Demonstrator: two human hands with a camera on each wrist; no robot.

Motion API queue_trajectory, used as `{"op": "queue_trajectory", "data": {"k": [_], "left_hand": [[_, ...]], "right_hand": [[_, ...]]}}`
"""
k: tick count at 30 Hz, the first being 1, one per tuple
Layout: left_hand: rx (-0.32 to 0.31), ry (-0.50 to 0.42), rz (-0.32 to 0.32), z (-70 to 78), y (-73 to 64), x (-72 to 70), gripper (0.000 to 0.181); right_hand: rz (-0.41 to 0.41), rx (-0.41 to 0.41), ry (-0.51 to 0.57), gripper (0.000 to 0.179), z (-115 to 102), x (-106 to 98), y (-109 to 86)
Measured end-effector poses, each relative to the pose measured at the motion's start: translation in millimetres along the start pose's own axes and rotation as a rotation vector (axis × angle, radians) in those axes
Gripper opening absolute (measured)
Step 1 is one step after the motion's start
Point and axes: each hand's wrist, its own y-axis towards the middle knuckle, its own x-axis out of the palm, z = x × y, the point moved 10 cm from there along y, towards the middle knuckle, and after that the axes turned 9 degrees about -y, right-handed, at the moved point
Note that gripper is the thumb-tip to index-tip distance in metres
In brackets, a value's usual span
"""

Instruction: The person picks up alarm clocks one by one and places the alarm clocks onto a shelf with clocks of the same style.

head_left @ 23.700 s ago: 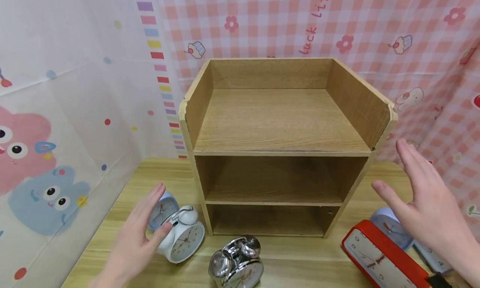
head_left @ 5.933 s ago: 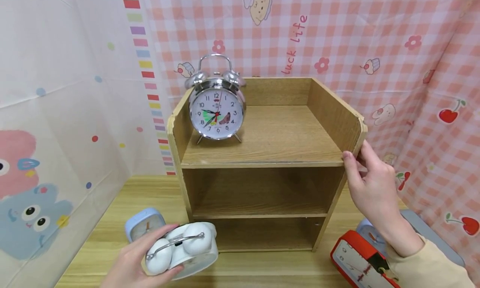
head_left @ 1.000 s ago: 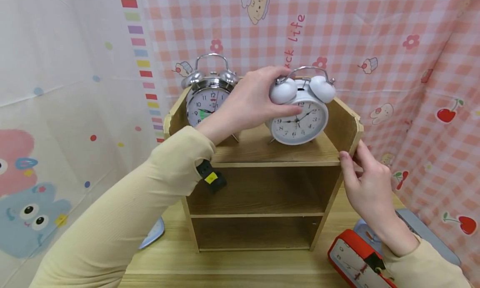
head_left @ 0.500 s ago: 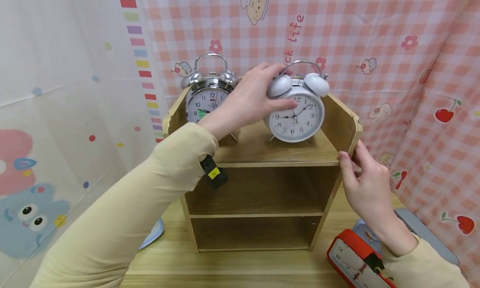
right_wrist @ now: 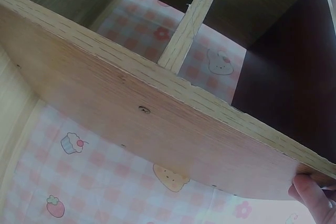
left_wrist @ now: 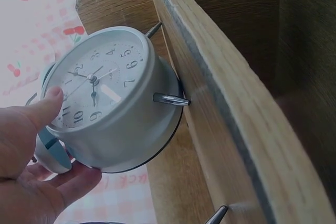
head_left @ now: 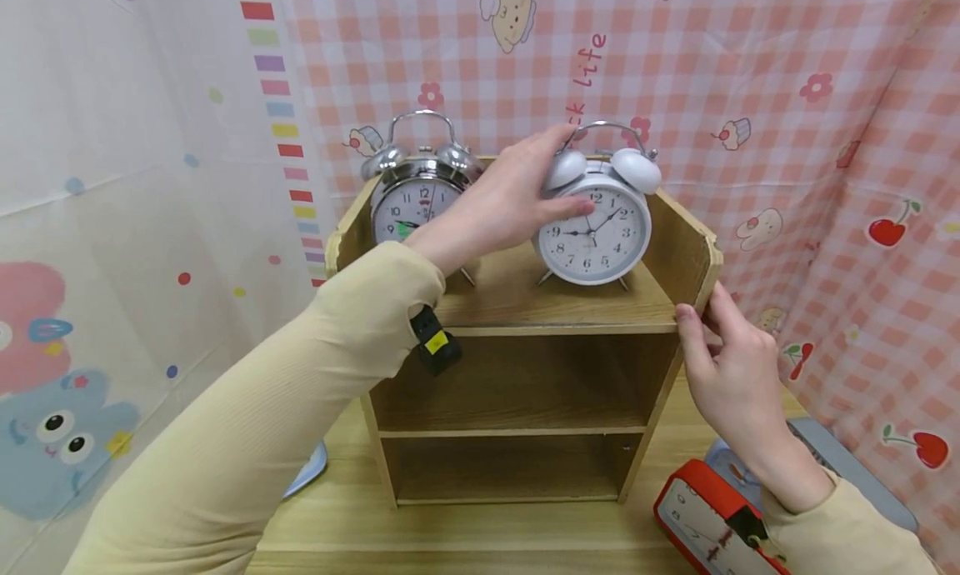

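Observation:
My left hand (head_left: 501, 200) grips a white twin-bell alarm clock (head_left: 611, 246), thumb over the upper left of the dial and fingers behind the left bell. The clock stands upright on the top board of a small wooden shelf unit (head_left: 555, 330); in the left wrist view its metal feet (left_wrist: 170, 99) meet the board. To its left stands a silver twin-bell alarm clock (head_left: 401, 204), partly covered by my wrist. My right hand (head_left: 738, 383) pinches the front edge of the unit's right side panel (right_wrist: 126, 98), thumb in front.
On the table (head_left: 525, 533) at right lies a red rectangular clock (head_left: 705, 508), with a light-blue clock (head_left: 727, 458) and a grey-blue flat object (head_left: 855, 467) behind. Part of a blue object (head_left: 311, 471) shows beyond my left sleeve. Patterned curtains hang behind and beside.
Silver and white clocks have gone from table to top board. Over the last second the white clock, tilted before, has straightened and shifted slightly left; my right hand stays on the panel.

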Motion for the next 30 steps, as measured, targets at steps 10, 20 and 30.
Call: {"op": "queue_trajectory", "data": {"k": [10, 20, 30], "left_hand": [[-0.009, 0.016, -0.014, -1.0, 3.6, 3.9, 0.082], [-0.003, 0.039, -0.010, 0.0, 3.7, 3.6, 0.082], [0.009, -0.006, 0.037, 0.3, -1.9, 1.8, 0.092]], "right_hand": [[-0.004, -0.001, 0.000, 0.025, 1.1, 0.9, -0.6], [-0.003, -0.003, -0.001, 0.025, 0.2, 0.1, 0.3], [-0.010, -0.005, -0.003, 0.026, 0.0, -0.6, -0.3]]}}
